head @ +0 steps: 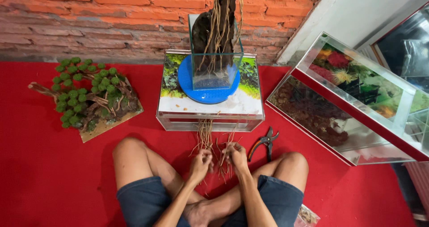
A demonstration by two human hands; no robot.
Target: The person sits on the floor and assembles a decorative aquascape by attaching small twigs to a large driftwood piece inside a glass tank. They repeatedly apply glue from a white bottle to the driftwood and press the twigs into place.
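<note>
I sit cross-legged on a red carpet. My left hand (200, 161) and my right hand (235, 156) are close together in front of my shins, each closed on a bundle of thin brown roots (205, 136) that fan upward. Just beyond them lies a low glass tank (210, 114) on its side with a plant picture on it. A blue round turntable (187, 81) rests on top, carrying a small tall glass tank (216, 70) with dark driftwood (203, 28) and hanging roots inside.
Black-handled pliers (266, 143) lie on the carpet right of my hands. A bonsai-like wood piece with green moss balls (85, 95) sits on a board at left. Two larger glass aquariums (357, 101) lean at right. A brick wall (89, 16) runs behind.
</note>
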